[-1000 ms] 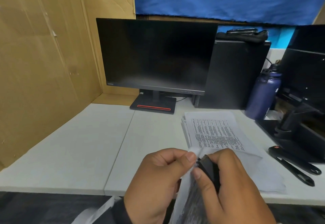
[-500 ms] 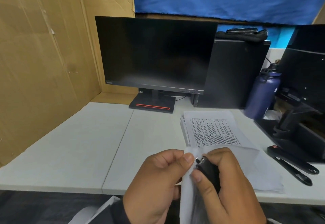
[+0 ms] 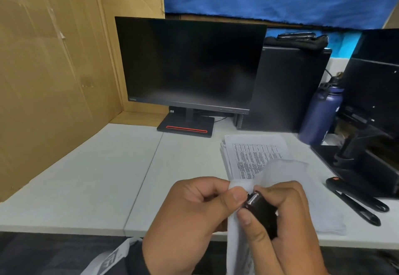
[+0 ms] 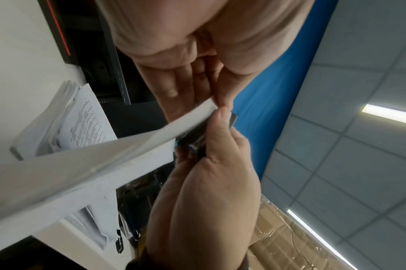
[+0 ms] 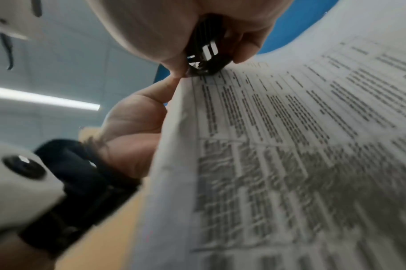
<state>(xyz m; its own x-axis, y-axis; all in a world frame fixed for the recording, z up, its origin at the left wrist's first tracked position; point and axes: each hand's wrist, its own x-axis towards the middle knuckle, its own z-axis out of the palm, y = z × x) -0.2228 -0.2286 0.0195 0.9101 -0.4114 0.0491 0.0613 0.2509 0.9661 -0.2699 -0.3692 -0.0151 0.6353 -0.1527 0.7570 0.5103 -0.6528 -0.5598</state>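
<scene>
Over the desk's near edge, my left hand (image 3: 234,191) pinches the corner of a printed sheaf of paper (image 3: 237,244) between thumb and forefinger. My right hand (image 3: 257,203) grips a small black stapler-like tool (image 3: 262,212) with a metal tip, pressed against that same corner. In the left wrist view the left hand's fingertips (image 4: 218,102) meet the paper (image 4: 81,173) where the tool (image 4: 197,140) sits. The right wrist view shows the tool (image 5: 206,60) at the corner of the printed table page (image 5: 289,146). The sheet's loose end curls up behind my hands.
A stack of printed papers (image 3: 254,156) lies on the white desk (image 3: 86,177) just beyond my hands. Behind stand a dark monitor (image 3: 190,63), a black computer tower (image 3: 287,89) and a blue bottle (image 3: 321,112). A black long-handled tool (image 3: 354,199) lies at the right; cardboard (image 3: 54,80) walls the left.
Both hands stay in nearly the same place at the paper's corner. The sheet's loose far end has lifted and curled upward, and the tool's metal tip now shows more.
</scene>
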